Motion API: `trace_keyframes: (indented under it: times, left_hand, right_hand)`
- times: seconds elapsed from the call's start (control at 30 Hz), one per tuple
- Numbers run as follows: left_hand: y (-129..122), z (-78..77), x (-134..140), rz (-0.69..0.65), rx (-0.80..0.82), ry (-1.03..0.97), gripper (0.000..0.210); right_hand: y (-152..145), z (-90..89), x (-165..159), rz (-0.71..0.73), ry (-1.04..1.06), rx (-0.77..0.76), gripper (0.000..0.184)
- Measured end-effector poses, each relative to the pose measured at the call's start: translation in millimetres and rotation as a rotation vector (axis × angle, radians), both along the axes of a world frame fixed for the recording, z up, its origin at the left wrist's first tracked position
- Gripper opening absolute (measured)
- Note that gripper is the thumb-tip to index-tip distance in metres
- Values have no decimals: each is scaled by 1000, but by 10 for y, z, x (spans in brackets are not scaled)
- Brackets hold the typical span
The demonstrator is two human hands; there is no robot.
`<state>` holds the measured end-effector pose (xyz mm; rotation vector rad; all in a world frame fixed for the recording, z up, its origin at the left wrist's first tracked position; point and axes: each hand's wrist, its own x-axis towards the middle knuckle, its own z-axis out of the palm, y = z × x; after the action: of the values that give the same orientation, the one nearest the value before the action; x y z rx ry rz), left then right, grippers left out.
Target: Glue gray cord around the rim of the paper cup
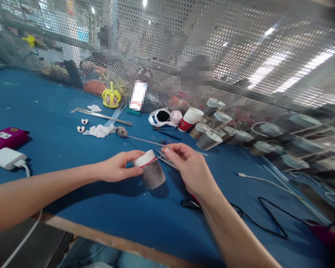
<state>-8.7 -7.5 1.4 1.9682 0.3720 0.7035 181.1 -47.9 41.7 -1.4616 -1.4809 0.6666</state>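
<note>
Here we clasp a tilted, white-rimmed cup wrapped in grey yarn [154, 175] over the blue counter [114, 217] with our left grip [120, 166], and pinch a thin grey strand [145, 140] with our right grip [190, 166], whose slipping could loosen the windings.

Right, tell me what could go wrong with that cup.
If the right hand loosens its pinch, the yarn could slacken around the cup. The tilted cup might slip from the left hand, which grips near its white end. The yarn could also snag on the metal tool beside the right hand.
</note>
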Motion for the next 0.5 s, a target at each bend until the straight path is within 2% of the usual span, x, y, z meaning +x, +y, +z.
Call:
trace_keyframes:
  times: [0.27, 0.5]
  left_hand:
    - [-17, 17, -1, -21, 22, 13, 20]
    - [-52, 46, -12, -27, 41, 38, 24]
  right_hand:
    - [-8, -135, 52, -8, 56, -3, 21]
    - [-17, -205, 38, 25, 54, -47, 22]
